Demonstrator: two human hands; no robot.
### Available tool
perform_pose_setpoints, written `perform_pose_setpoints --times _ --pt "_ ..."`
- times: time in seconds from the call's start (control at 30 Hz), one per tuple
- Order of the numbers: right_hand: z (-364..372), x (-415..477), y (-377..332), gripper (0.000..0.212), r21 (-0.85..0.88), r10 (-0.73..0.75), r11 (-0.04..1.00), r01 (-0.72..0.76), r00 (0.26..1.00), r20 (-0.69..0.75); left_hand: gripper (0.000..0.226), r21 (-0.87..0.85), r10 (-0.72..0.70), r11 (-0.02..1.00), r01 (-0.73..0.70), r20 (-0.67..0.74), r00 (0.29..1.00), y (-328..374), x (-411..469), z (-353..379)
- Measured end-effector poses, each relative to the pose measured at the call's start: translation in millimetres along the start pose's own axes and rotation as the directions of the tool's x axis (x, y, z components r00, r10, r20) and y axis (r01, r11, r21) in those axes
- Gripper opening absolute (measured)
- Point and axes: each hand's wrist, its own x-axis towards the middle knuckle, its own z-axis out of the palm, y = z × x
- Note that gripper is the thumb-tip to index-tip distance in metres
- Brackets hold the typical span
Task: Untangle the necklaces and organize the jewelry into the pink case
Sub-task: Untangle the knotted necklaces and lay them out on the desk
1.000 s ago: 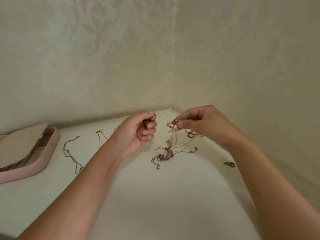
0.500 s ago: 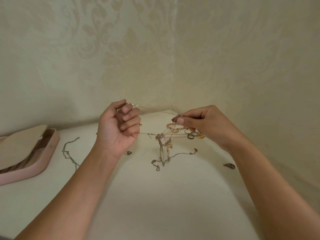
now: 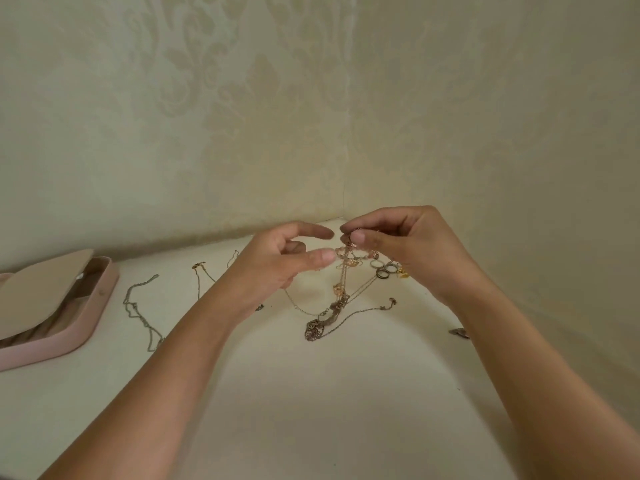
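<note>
Between both hands, the necklace tangle (image 3: 341,296) hung off the right hand (image 3: 412,251), which pinched its top knot between thumb and forefinger, other fingers curled.

Change vs 0.5 s ago: the left hand (image 3: 277,268) had been fisted on 1 fine chain (image 3: 301,308) and pulling it out sideways. Now its grip was open, thumb and forefinger straight with a narrow gap, tips just beside the right-hand pinch. No strand visibly gripped. That chain sagged in a slack loop under the left palm down to the clump.

Read: the pull didn't free it. Looks like a regrip closer to the knot, so still mid-untangle.

Materials: thin metal link chains, rose-gold and dull grey, with small openwork charms; bottom of the tangle bunched on the matte white tabletop.

Left of the left hand: 1 gold chain (image 3: 201,271) and 1 silver chain (image 3: 138,313) lying loose, then the pink case (image 3: 100,306) further out, lid ajar, rounded corners, well apart from both hands. Metal rings (image 3: 384,270) sat under the right hand.
</note>
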Motion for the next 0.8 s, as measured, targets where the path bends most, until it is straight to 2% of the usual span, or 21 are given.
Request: perform_pose_setpoints --times 0.1,0.37,0.53,0.67,0.8 --pt "1.1 1.0 1.1 0.008 0.012 -0.002 1.0 0.002 0.999 0.037 0.036 0.047 0.035 0.998 -0.037 0.03 0.999 6.3 -4.7 5.3" --pt "8.4 1.7 2.9 0.006 0.014 0.023 1.0 -0.024 0.999 0.041 0.031 0.134 0.064 0.989 -0.057 -0.044 0.997 -2.6 -1.9 9.8" --pt "7.3 2.2 3.4 0.009 0.031 0.102 0.994 -0.104 0.993 0.064 0.021 0.152 0.063 0.987 -0.048 -0.099 0.993 0.1 0.0 10.0" --pt "5.6 1.0 2.7 0.005 0.065 0.156 0.984 -0.165 0.979 0.131 0.012 0.06 0.04 0.997 -0.037 -0.049 0.998 2.4 -1.2 7.0" --pt "7.8 1.3 4.2 0.008 0.059 0.152 0.985 -0.164 0.974 0.17 0.015 -0.065 0.053 0.997 -0.052 0.009 0.999 1.6 -2.4 6.0"
